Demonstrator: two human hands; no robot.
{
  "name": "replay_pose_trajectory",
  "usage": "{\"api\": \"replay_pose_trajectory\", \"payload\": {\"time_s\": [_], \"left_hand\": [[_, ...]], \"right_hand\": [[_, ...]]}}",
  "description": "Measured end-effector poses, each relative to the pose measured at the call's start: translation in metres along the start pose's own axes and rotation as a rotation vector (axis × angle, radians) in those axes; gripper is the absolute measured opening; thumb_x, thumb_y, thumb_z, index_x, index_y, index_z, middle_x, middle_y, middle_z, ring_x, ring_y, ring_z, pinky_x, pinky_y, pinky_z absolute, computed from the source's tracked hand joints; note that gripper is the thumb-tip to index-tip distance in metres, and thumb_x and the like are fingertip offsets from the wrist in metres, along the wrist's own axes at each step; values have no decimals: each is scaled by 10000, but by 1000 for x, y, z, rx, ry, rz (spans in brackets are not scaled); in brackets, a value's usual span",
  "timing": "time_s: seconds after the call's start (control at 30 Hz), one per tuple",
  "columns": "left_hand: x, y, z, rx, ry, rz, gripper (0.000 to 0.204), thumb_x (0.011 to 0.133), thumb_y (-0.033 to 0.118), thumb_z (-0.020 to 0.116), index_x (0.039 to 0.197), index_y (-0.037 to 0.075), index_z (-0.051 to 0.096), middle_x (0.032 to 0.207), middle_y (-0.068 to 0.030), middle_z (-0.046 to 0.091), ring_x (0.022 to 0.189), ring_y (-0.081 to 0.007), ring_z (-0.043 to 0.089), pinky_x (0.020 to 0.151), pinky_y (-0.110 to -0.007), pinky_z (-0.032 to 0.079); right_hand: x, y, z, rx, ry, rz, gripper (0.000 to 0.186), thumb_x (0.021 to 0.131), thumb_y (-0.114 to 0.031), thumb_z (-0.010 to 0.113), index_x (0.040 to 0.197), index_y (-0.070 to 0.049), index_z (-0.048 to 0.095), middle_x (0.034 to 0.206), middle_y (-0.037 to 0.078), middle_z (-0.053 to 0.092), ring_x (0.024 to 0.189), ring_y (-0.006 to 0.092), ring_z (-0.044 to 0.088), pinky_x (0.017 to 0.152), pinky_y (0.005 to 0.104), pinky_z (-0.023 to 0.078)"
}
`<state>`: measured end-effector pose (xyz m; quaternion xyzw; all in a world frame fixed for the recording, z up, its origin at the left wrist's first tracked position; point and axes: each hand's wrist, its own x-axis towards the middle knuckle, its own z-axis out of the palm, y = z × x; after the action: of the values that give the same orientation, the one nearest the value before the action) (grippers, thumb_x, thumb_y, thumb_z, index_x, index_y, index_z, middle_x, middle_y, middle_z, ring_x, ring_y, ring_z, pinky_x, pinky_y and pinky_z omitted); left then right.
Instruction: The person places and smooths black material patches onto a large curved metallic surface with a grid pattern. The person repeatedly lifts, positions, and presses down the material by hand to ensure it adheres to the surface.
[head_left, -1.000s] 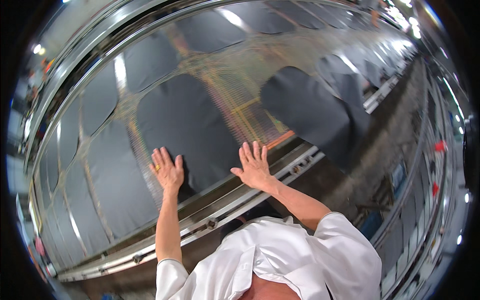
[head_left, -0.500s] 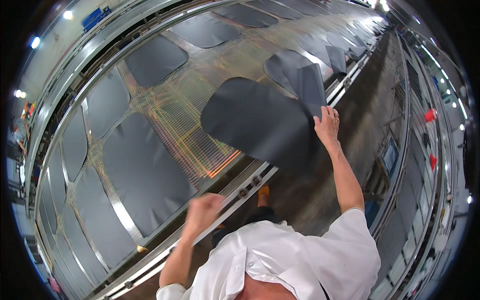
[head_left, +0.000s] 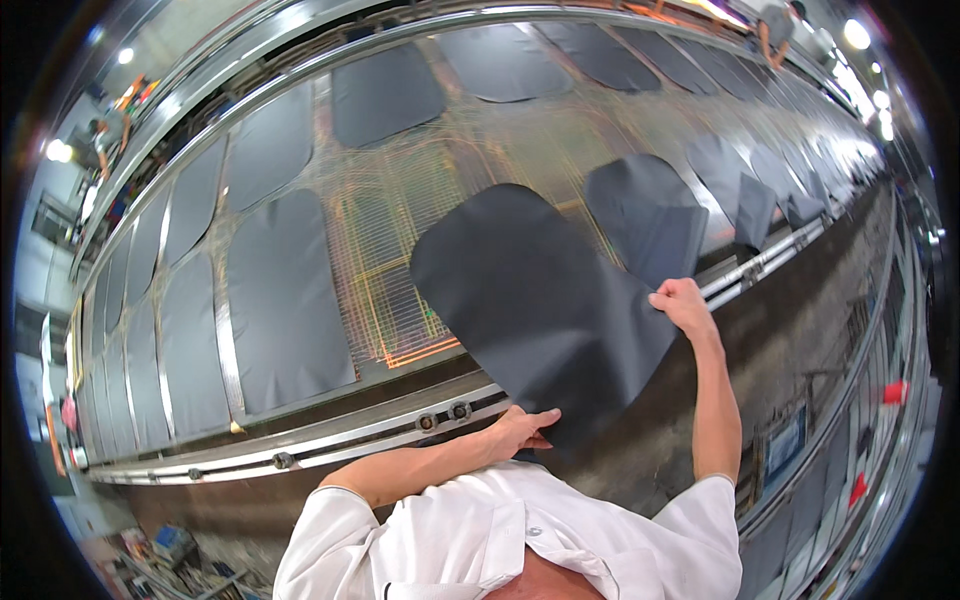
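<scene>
A dark grey, flexible sheet piece [head_left: 530, 275] with a rounded far end stretches between my two hands. My left hand [head_left: 522, 428] is closed on its lower near corner, close to the rail and my body. At the right, my right hand [head_left: 684, 304] pinches the other near corner between thumb and fingers. The sheet's far part lies over the long table [head_left: 400, 270], whose surface carries orange and yellow printed lines; its near part sags past the table edge. Beyond my right hand lies a partly folded grey piece [head_left: 640, 205]. To the left, another grey piece [head_left: 285, 300] lies flat.
A metal rail [head_left: 370, 440] runs along the table's near edge. Several more grey pieces [head_left: 388, 95] lie in rows along the table. One person [head_left: 778, 30] stands at the far side, another [head_left: 108, 140] at far left. Racking with red tags [head_left: 895, 393] stands right, across the aisle.
My left hand has moved right, from over the rail to the sheet's near corner, and closed on it. My right hand now pinches the other corner. The view has turned to the right.
</scene>
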<state>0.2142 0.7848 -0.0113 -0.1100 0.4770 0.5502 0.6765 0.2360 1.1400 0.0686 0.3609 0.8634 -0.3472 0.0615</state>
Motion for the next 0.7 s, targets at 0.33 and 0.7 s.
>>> {"api": "replay_pose_trajectory", "payload": {"time_s": [0.33,0.7], "left_hand": [[-149,104,1,-320,-224,430,266,884,146,698,1125,50,641,1067,-50,686,983,-152,661,879,-318,549],[-220,118,-77,-414,-305,599,333,865,159,717,1159,32,625,1097,-62,673,1005,-141,635,903,-297,506]], "right_hand": [[-42,-145,-75,758,-47,-243,161,875,-218,679,804,-87,619,715,-60,574,640,29,512,599,203,391],[-120,-257,-47,853,61,-396,172,922,-150,607,779,-79,541,708,-40,555,673,34,488,630,192,371]]}}
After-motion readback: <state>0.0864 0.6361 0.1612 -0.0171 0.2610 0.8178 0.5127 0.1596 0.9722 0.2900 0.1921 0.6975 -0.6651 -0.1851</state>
